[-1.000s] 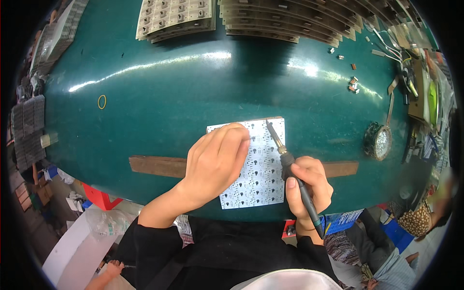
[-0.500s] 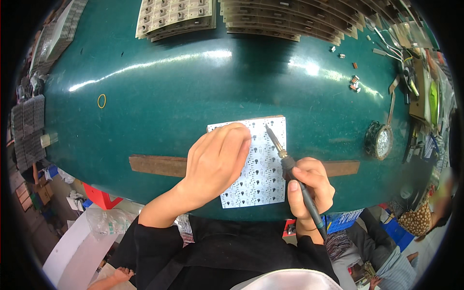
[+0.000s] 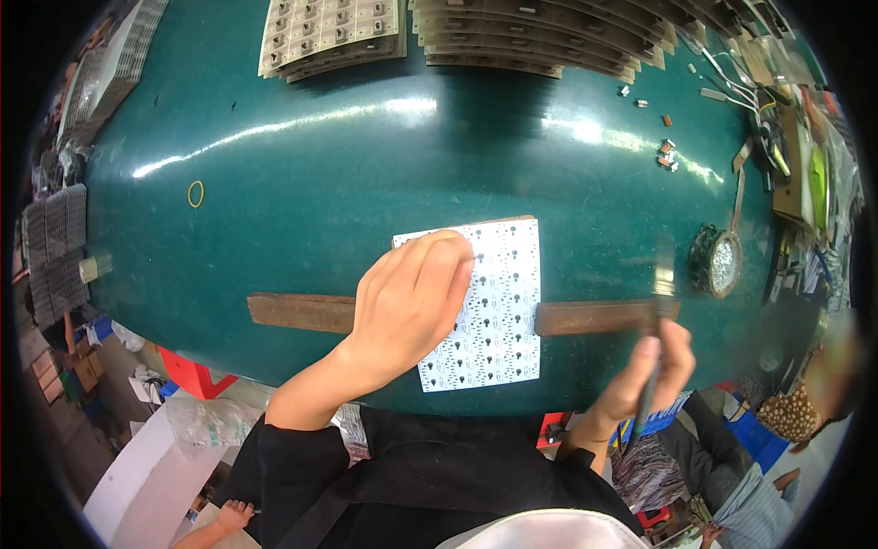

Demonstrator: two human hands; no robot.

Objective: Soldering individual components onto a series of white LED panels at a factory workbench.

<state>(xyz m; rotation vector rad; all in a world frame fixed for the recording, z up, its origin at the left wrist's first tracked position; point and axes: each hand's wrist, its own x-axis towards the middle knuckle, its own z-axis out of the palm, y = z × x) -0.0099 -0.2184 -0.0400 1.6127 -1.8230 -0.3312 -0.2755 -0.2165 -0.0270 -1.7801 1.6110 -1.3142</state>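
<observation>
while the left hand pins the board, the right holds the iron off to the side

pressed flat, the left hand [image 3: 412, 302] covers the white circuit board [image 3: 498, 306], which lies across a wooden strip [image 3: 297, 311] near the table's front edge. right hand [image 3: 654, 366] is closed around a dark soldering iron [image 3: 654, 339], blurred, tip near the round tip cleaner [image 3: 716, 261]. best to keep the palm firm so the board can't slide, and bring the tip in steady. green table [image 3: 320, 165] is glossy; stacked boards [image 3: 334, 32] at the far edge, a yellow rubber band [image 3: 196, 193], clutter on the right.
</observation>
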